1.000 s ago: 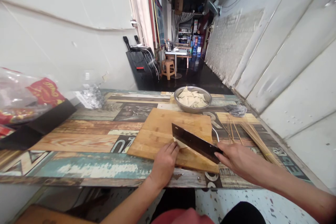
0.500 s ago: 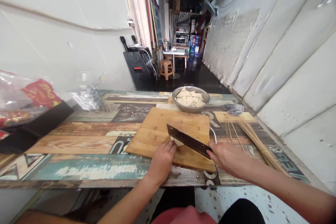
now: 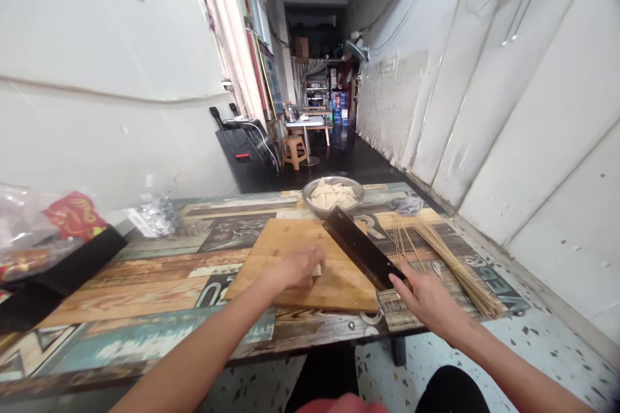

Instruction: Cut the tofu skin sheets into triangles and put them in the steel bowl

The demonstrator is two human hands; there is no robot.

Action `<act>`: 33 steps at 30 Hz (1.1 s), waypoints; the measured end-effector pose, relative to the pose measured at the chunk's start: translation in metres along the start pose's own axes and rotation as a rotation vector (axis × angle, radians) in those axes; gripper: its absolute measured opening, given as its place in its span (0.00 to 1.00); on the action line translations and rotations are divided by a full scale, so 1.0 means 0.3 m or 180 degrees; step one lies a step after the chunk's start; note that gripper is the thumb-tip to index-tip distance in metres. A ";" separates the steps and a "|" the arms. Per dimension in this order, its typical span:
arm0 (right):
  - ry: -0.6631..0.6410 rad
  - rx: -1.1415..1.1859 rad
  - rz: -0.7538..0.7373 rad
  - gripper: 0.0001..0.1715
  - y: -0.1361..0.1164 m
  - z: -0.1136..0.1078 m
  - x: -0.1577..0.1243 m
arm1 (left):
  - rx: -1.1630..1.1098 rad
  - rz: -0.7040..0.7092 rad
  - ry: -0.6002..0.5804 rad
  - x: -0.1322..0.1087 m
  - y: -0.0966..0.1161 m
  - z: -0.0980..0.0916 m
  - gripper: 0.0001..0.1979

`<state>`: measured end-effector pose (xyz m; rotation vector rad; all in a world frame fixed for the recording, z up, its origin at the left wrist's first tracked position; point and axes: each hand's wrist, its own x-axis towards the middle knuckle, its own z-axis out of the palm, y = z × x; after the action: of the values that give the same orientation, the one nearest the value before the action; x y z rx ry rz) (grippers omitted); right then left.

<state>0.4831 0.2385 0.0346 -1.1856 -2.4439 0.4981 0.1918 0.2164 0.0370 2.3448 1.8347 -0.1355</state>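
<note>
My right hand (image 3: pixel 426 293) is wrapped round the handle of a dark cleaver (image 3: pixel 361 246), whose blade is raised over the right side of the wooden cutting board (image 3: pixel 278 239). On the board, my left hand (image 3: pixel 303 266) has its fingers closed at a small pale piece (image 3: pixel 316 270), partly hidden by the fingers. Behind the board, a metal bowl (image 3: pixel 333 211) holds many pale, flat, triangular pieces.
A bundle of thin sticks (image 3: pixel 455 264) and a crumpled grey cloth or bag (image 3: pixel 405 205) lie at the right. Clear crumpled plastic (image 3: pixel 157 216) and a black tray (image 3: pixel 62 281) beside plastic packages (image 3: pixel 75 216) are at the left.
The cleaver has lifted off the pale piece and moved right, its blade turned more away from me. My left hand has shifted on the board. The view has tilted up.
</note>
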 end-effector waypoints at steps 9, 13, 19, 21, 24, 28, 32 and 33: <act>0.0699 0.0011 0.0953 0.16 0.149 -0.046 -0.111 | 0.0138 -0.0244 -0.0169 0.035 -0.060 -0.023 0.21; 0.0862 0.0006 0.1021 0.16 0.179 -0.036 -0.131 | 0.0141 -0.0414 -0.0105 0.009 -0.069 -0.016 0.18; 0.1008 0.0367 0.1047 0.17 0.177 0.041 -0.192 | -0.0177 -0.0579 0.0175 0.088 -0.153 -0.044 0.18; 0.1034 0.0481 0.1078 0.18 0.182 0.069 -0.217 | -0.0433 -0.0606 0.0100 0.146 -0.187 -0.068 0.18; 0.1068 0.0563 0.1141 0.18 0.203 0.101 -0.253 | -0.0700 -0.0552 -0.0359 0.208 -0.231 -0.095 0.10; 0.0845 0.0751 0.1153 0.18 0.241 0.110 -0.275 | -0.0950 -0.0664 -0.0446 0.188 -0.286 -0.101 0.11; 0.0691 0.0882 0.1318 0.21 0.237 0.090 -0.247 | -0.0767 -0.0240 0.0094 0.076 -0.291 -0.065 0.14; 0.0702 0.0913 0.1374 0.22 0.227 0.086 -0.238 | -0.0629 -0.0054 0.0145 0.044 -0.279 -0.051 0.14</act>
<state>0.5572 0.2172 -0.0324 -1.5481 -1.8585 0.7637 0.1133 0.2516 0.0439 2.2152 1.7978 0.0940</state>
